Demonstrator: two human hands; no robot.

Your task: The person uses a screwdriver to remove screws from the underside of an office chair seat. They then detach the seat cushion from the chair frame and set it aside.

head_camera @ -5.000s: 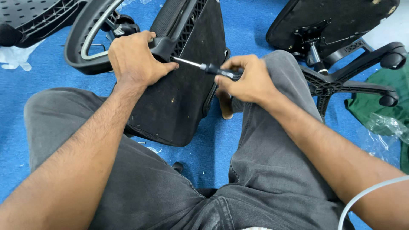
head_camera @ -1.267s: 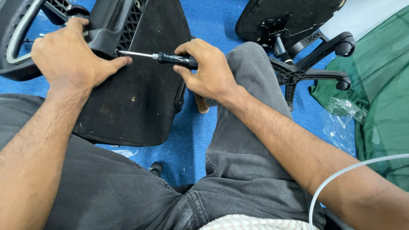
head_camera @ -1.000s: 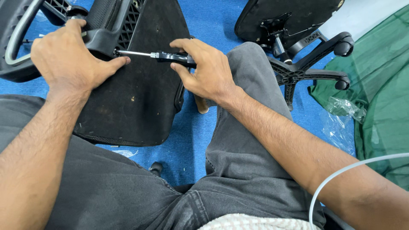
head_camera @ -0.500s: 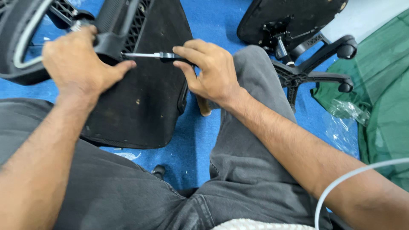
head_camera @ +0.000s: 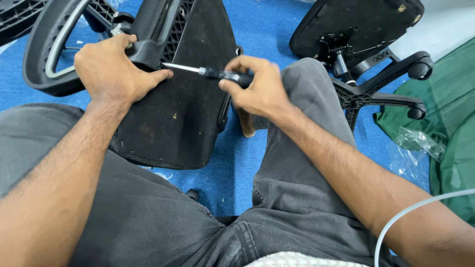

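A black chair seat [head_camera: 188,99] lies underside up across my left thigh on the blue carpet. My left hand [head_camera: 111,71] grips the black armrest bracket [head_camera: 146,49] at the seat's edge. My right hand [head_camera: 257,89] is closed around the black handle of a screwdriver [head_camera: 213,73]. Its metal shaft points left, and the tip sits in the bracket beside my left thumb.
The curved black armrest loop [head_camera: 49,54] sticks out at the upper left. A second chair, overturned with its wheeled star base [head_camera: 381,96], lies at the upper right. Green cloth [head_camera: 452,123] and clear plastic wrap [head_camera: 415,141] cover the floor on the right. A white cable [head_camera: 410,215] crosses my right forearm.
The view has shifted, so everything sits further right and lower. My right hand's fingers have re-gripped around the screwdriver handle. The tip stays in the bracket and my left hand keeps its hold.
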